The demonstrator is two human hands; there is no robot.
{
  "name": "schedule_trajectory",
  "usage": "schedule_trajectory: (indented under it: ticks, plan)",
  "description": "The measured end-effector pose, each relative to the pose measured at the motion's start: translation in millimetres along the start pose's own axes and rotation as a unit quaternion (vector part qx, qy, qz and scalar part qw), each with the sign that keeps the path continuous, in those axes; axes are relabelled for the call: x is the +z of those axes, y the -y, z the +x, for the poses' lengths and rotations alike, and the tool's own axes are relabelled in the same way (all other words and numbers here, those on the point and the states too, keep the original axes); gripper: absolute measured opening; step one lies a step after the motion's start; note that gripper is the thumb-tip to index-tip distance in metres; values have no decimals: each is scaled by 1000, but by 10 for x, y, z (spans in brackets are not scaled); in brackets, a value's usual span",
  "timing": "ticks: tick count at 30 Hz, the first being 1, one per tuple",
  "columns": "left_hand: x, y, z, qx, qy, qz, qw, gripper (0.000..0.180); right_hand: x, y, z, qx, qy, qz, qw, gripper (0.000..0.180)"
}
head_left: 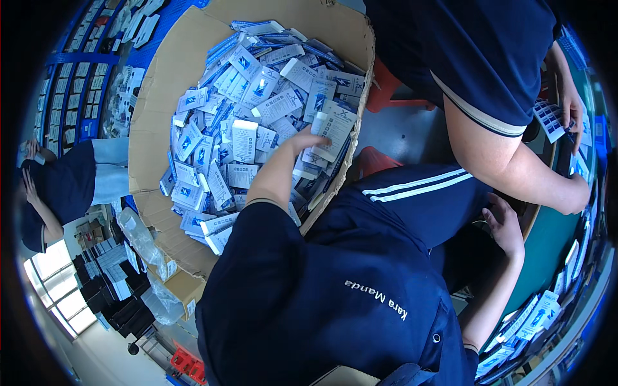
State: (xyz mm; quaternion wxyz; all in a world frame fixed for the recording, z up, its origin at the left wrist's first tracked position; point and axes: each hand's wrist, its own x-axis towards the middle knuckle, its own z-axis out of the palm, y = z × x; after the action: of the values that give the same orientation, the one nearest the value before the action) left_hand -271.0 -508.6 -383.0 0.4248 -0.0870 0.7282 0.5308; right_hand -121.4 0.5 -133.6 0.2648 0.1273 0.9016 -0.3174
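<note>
My left hand reaches into a large cardboard carton filled with flat white-and-blue boxes. Its thumb lies over a pale flat box near the carton's right wall, and its other fingers are mostly hidden. Around it lie many loose flat boxes, tilted at all angles. My right hand hangs beside my right thigh, near the green table's edge. Its fingers are loosely bent and apart, with nothing visible in them.
The carton's wall surrounds the heap. At upper right, a co-worker's hand is by a printed sheet. More flat boxes lie along the green table. A red stool stands beyond the carton; blue racks are left.
</note>
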Motion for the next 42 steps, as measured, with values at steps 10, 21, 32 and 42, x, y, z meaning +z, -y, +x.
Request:
schedule_trajectory:
  ticks: [10,21,32,42]
  plan:
    - [292,-115,10,-146,-126,-34,981,67,-21,-13,48,16,20,-51,998,45]
    - [216,-47,58,-160,-11,-145,976,56,22,-81,107,14,2,-46,999,44]
    - [178,-53,60,-200,9,-207,958,40,51,-130,85,7,-5,-43,999,42]
    - [148,-269,1,-160,27,-168,972,48,28,-176,76,0,-9,-53,999,43]
